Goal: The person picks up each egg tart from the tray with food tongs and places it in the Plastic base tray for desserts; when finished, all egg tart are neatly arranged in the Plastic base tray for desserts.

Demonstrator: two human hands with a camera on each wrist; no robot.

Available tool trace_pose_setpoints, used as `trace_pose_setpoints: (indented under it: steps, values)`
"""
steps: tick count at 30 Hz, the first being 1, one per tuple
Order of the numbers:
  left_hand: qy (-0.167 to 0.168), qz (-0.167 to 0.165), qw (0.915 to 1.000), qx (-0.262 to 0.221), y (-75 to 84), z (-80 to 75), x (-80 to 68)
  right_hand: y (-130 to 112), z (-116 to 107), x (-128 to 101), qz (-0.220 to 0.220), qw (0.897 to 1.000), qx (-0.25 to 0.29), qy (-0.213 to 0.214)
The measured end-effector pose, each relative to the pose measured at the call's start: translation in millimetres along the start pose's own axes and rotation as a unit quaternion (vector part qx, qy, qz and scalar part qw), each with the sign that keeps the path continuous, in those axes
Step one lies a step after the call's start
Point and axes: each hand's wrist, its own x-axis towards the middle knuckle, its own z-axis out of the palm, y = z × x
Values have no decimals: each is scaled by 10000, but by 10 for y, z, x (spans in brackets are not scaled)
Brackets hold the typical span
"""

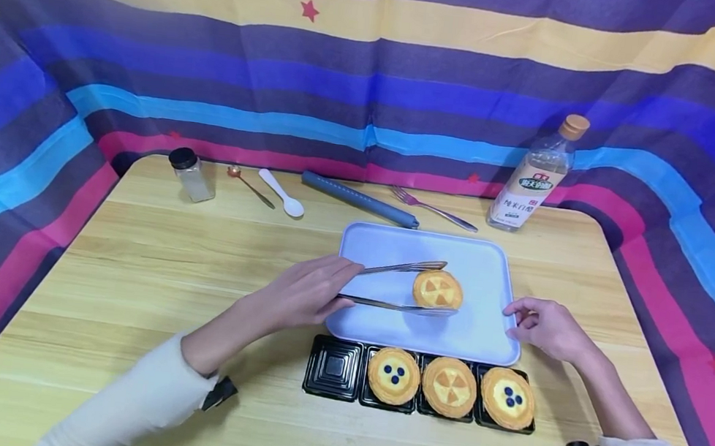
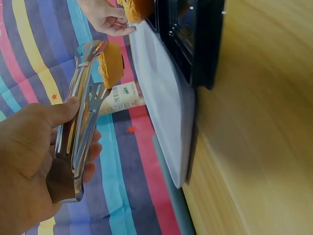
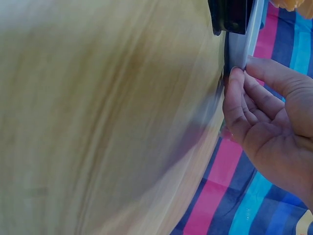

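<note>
From the head camera we see our left hand (image 1: 306, 292) gripping metal tongs (image 1: 400, 285) whose tips clasp a round tart (image 1: 438, 289) with a wedge pattern, over the middle of the pale blue tray (image 1: 491, 268). Our right hand (image 1: 547, 328) rests its fingertips on the tray's right rim. Bare tray lies all round the tart; just below the tray's near edge sits a black moulded holder (image 1: 333, 367) with three tarts and one empty cell.

The left wrist camera shows the tongs (image 2: 80, 122) pinching the tart (image 2: 111, 63) edge-on; the holder (image 2: 195, 34) is cut off at the top.

The right wrist camera is blurred: curled fingers (image 3: 244, 103) touch the tray edge (image 3: 242, 46), the table's wood (image 3: 107, 117) filling the rest.
</note>
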Motion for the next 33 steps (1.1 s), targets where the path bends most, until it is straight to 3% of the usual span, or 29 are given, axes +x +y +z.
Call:
trace_pose_setpoints:
  steps: [9,19,26,33]
  values:
    - [258,-148,9996,-31,-84,-28,-439,9,4,-4,18,10000,-19,-33]
    - [224,-858,9957,-279,-94,-89,-941,17,6,-8,40,10000,-25,-35]
    - [578,-840,9945,-233,-72,-149,-1250,15,13,3,57,10000,-4,-40]
    - [922,-780,9927,-14,77,-194,-1526,4,-10,18,28,10000,-13,-71]
